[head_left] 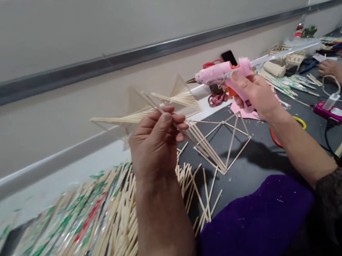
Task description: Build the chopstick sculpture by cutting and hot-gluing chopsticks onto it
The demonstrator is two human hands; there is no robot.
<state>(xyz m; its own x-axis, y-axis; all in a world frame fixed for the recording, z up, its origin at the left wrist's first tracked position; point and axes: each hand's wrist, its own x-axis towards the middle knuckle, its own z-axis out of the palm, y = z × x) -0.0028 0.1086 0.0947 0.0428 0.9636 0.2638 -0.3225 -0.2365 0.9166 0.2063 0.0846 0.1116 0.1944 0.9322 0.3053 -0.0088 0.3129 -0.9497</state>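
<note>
Raised in the middle, my left hand [157, 142] pinches a thin wooden stick [152, 100] between thumb and fingers; it may be more than one, as motion blurs it. My right hand [257, 92] is wrapped round a pink hot glue gun [214, 73], whose nozzle points left toward the stick, apart from it. A clear glue stick [284, 52] juts from the gun's back. Below and between the hands, a frame of joined sticks [238, 151] rests on the table. Behind my left hand shows a fanned stick structure [186, 100], partly hidden and blurred.
Loose sticks [118, 232] and plastic-wrapped sticks [67, 227] cover the left. Purple cloth [255, 226] lies in front. To the right are a magenta power strip [330, 112], scissors with a yellow and red handle [300, 122], and another person's hand [333, 69]. A phone [228, 58] is by the wall.
</note>
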